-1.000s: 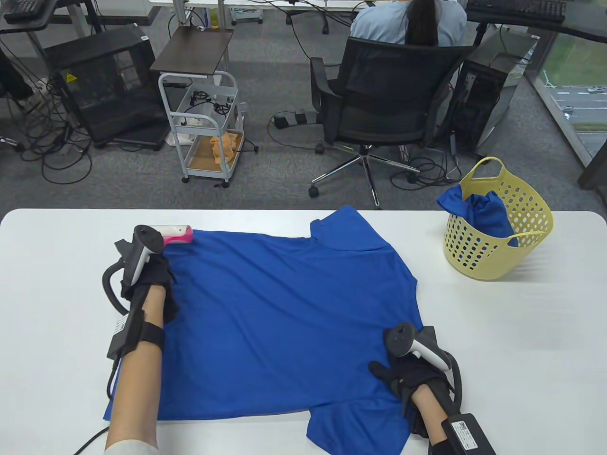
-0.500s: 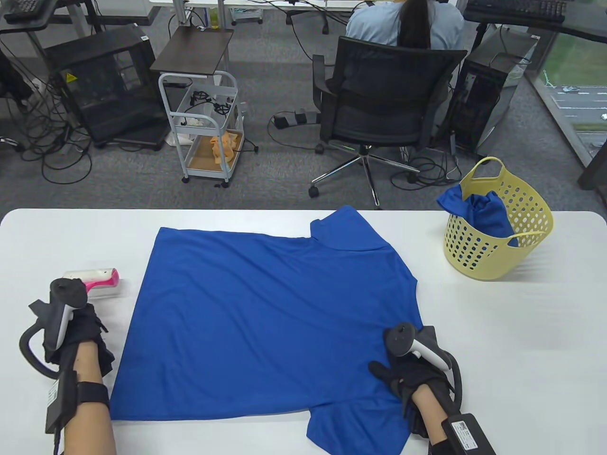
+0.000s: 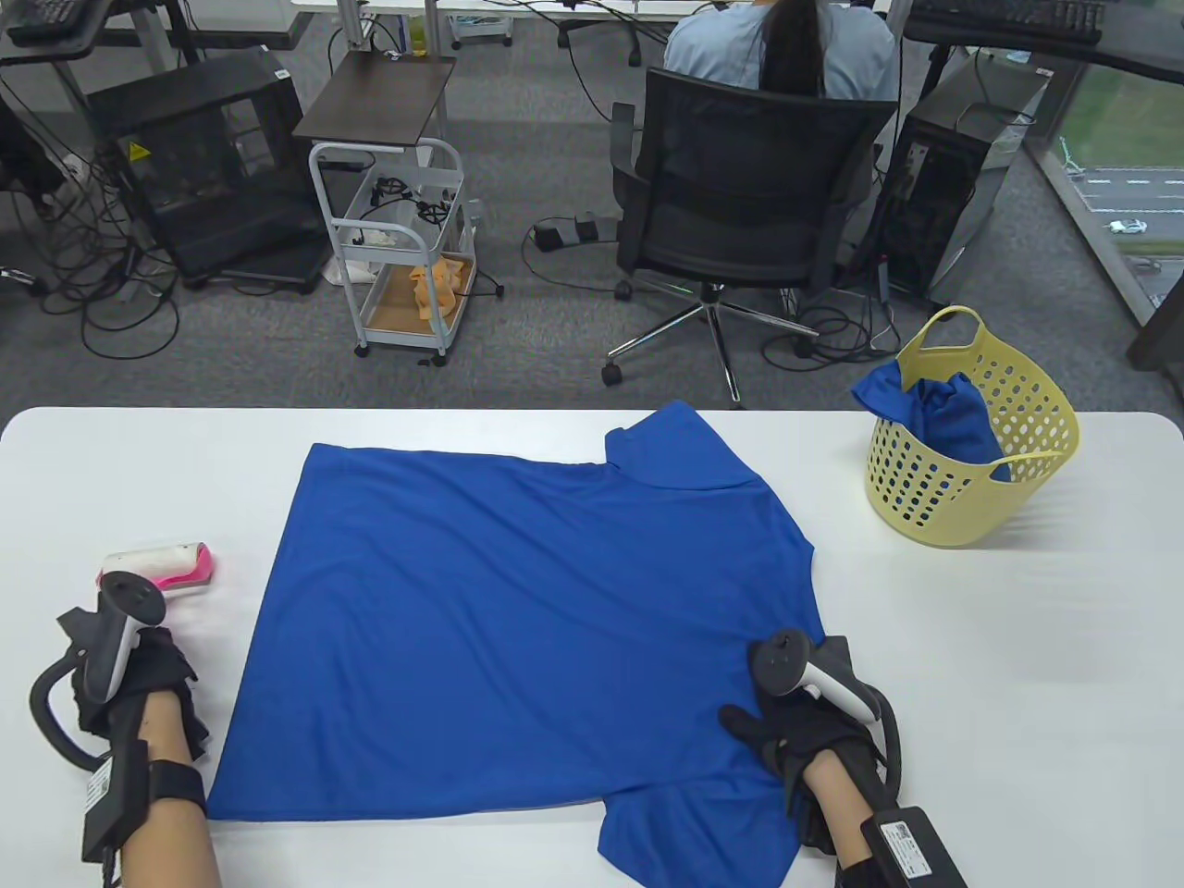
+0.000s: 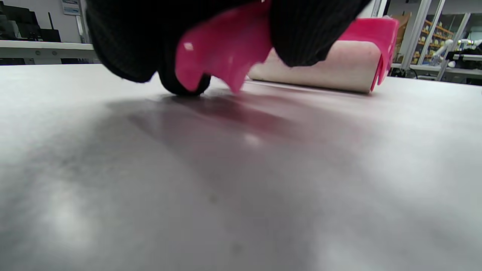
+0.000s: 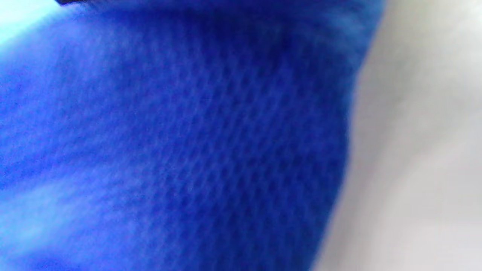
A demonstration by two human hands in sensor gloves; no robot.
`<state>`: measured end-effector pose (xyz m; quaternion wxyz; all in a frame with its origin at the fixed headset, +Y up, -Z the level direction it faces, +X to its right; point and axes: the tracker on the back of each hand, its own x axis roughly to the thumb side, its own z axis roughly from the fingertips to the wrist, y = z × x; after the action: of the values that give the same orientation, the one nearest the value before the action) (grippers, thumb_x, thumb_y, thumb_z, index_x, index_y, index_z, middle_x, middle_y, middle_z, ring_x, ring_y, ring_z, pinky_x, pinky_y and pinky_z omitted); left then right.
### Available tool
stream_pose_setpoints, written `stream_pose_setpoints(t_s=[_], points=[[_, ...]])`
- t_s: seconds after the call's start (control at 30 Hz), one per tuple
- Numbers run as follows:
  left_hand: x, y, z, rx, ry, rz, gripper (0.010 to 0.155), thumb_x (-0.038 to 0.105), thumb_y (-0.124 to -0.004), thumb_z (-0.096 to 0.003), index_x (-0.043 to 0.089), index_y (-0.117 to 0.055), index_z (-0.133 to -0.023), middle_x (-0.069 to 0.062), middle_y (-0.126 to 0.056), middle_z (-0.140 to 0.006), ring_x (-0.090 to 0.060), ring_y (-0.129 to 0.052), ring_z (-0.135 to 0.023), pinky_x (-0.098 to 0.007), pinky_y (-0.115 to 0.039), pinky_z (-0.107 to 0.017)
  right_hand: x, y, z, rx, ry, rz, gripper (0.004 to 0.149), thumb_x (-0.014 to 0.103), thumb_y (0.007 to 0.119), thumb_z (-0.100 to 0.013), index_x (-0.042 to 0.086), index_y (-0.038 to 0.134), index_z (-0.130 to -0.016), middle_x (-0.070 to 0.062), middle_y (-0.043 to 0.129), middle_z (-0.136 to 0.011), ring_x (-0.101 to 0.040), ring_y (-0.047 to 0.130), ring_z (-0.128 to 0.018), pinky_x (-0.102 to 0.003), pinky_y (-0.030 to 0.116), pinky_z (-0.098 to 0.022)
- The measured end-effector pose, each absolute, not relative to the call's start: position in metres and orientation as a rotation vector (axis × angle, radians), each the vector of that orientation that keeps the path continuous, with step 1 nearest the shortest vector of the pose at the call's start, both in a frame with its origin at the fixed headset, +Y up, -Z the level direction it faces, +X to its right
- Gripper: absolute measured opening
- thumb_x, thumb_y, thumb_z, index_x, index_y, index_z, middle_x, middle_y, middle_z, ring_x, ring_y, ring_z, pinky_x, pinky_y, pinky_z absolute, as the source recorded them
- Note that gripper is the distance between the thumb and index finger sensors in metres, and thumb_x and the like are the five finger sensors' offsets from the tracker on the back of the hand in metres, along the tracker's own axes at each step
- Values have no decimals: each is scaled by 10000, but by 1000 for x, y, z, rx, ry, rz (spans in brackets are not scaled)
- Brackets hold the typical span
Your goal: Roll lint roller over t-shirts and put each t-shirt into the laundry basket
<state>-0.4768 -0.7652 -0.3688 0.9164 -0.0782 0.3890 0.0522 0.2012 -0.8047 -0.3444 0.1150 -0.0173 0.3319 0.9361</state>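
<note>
Fingers of the gloved left hand are curled round the pink plastic handle of the lint roller, as shown in the left wrist view; the roller's pale paper-wrapped drum is laid on the white table, with one fingertip also in contact with the surface. In the table view the lint roller is located near the left edge of the table, just beside but clear of the left border of the blue mesh-fabric t-shirt.

The t-shirt is spread flat across the middle of the table, with one sleeve directed to the far edge and the other to the near edge. The gloved right hand is rested on the shirt close to its near-right sleeve; the thumb is seen extended over the fabric, but whether the remaining fingers are flat or gripping cannot be told. In the right wrist view only blurred blue fabric and bare table are shown.

A yellow perforated plastic laundry basket is positioned at the far right of the table, well apart from the spread shirt. A second blue garment is held inside it, partly draped over the rim.
</note>
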Motion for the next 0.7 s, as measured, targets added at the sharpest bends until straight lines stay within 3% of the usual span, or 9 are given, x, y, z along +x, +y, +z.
stream_pose_setpoints(t_s=[0.13,0.27,0.4,0.5,0.6,0.7], points=[[-477,-765,-366,-175,768,125,733,450,-742,-501,441,-274,-1065,64,-622,-1107,-241,-853,-965,-432,-751,-685,201,-805,-344,-51,970,2745,795,636,444,-506,298,-93,-985,-125,-240,-1022,-438,-209,-873,-737,2,-568],[-463,-750,-360,-113,654,199,730,462,-747,-499,444,-292,-1070,53,-433,-1157,-322,-620,-1073,-503,-614,-753,201,-805,-344,-51,963,2748,794,636,447,-506,296,-86,-987,-124,-232,-1026,-439,-202,-877,-738,7,-570],[-422,-730,-353,-86,349,252,674,473,-757,-495,456,-403,-1069,110,-454,-1160,-255,-435,-1137,-496,-436,-807,201,-804,-344,-54,951,2754,794,636,452,-506,296,-75,-992,-125,-219,-1034,-441,-189,-885,-738,17,-576],[-388,-724,-344,-132,149,298,627,481,-762,-494,443,-502,-1063,128,-561,-1145,-205,-455,-1148,-474,-391,-817,203,-802,-345,-53,932,2773,793,631,465,-506,289,-47,-1006,-124,-185,-1054,-441,-151,-907,-731,43,-595],[-354,-728,-333,-278,-74,340,630,527,-771,-485,437,-540,-1064,151,-599,-1147,-171,-445,-1160,-480,-325,-819,206,-791,-345,-48,848,2808,789,629,462,-492,286,-6,-1027,-84,-153,-1078,-412,-139,-934,-717,8,-593],[-329,-739,-316,-421,-215,334,635,550,-779,-478,454,-549,-1063,176,-587,-1155,-164,-402,-1168,-471,-310,-825,205,-771,-344,143,656,2796,770,609,501,-499,289,70,-1052,-44,-95,-1104,-381,-98,-959,-696,61,-636]])
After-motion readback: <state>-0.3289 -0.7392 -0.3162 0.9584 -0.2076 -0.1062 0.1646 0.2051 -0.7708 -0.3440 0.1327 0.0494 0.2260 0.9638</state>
